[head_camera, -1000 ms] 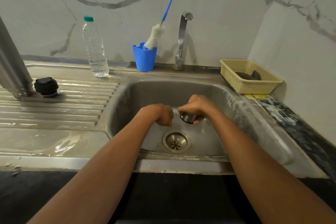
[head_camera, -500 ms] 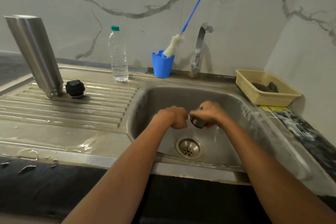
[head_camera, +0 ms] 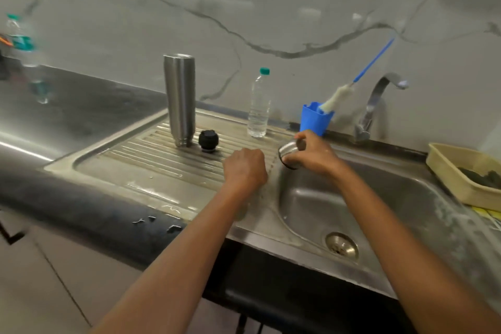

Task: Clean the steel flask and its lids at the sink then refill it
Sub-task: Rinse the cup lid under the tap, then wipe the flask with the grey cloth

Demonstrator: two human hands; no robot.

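Note:
The steel flask (head_camera: 180, 100) stands mouth down on the ribbed drainboard (head_camera: 141, 168). Right beside it sits the black inner lid (head_camera: 208, 140). My right hand (head_camera: 311, 153) grips the steel cup lid (head_camera: 287, 154) at the sink's left rim, tilted on its side. My left hand (head_camera: 245, 169) hovers over the drainboard with its fingers curled and nothing visible in it.
A clear water bottle (head_camera: 259, 104) stands at the back of the drainboard. A blue cup (head_camera: 314, 119) holds a bottle brush (head_camera: 339, 95) beside the tap (head_camera: 375, 103). The sink basin (head_camera: 379, 198) has its drain (head_camera: 342, 245) at the front. A yellow basket (head_camera: 458, 171) sits at right.
Both hands rose from the middle of the basin and moved left to the sink's rim and drainboard, the right one carrying the steel cup lid. The view swung left.

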